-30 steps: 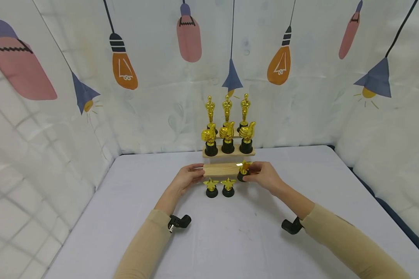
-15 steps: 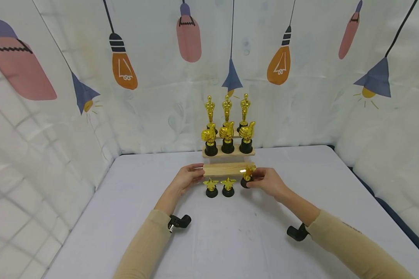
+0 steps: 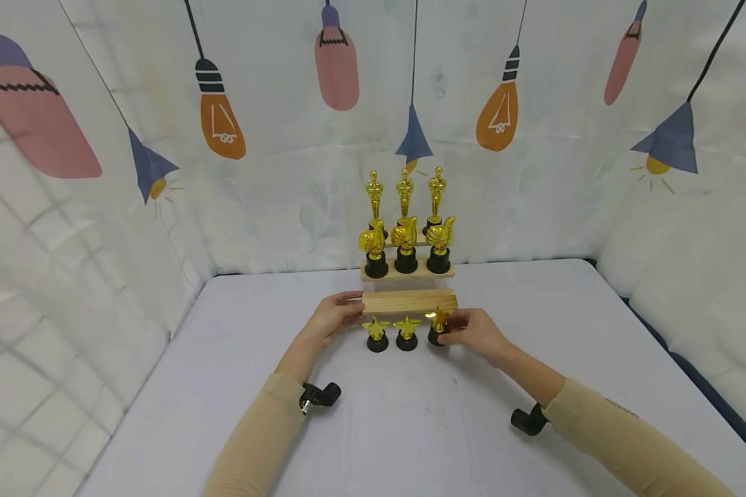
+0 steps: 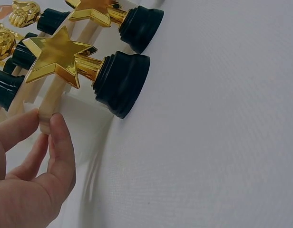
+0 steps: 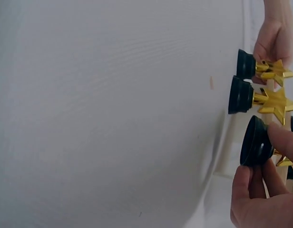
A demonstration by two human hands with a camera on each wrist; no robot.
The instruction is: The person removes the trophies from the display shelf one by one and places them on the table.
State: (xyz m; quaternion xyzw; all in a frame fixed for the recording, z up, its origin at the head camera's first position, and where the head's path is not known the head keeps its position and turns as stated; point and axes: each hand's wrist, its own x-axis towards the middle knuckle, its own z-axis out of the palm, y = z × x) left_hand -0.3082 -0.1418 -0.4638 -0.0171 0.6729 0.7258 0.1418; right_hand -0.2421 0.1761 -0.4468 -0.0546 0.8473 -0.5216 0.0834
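Note:
My left hand (image 3: 334, 319) pinches the left end of a pale wooden board (image 3: 410, 301) between thumb and fingers; the left wrist view shows fingertips on the board's end (image 4: 45, 121). At the board's right end, my right hand (image 3: 477, 333) holds a gold star trophy (image 3: 438, 322) by its round black base (image 5: 257, 141). It is in line with two like star trophies, the left one (image 3: 376, 335) and the middle one (image 3: 407, 334), which stand upright in front of the board. Whether the held base touches the table cannot be told.
Behind the board, three gold thumbs-up trophies (image 3: 405, 238) stand on a wooden step (image 3: 421, 273). Three gold figure trophies (image 3: 405, 193) stand higher at the back. The white-covered table (image 3: 410, 428) meets a patterned cloth backdrop (image 3: 273, 207).
My right hand has brought the star trophy down and toward me from the board's right end, into line with the other two. The left hand has stayed on the board.

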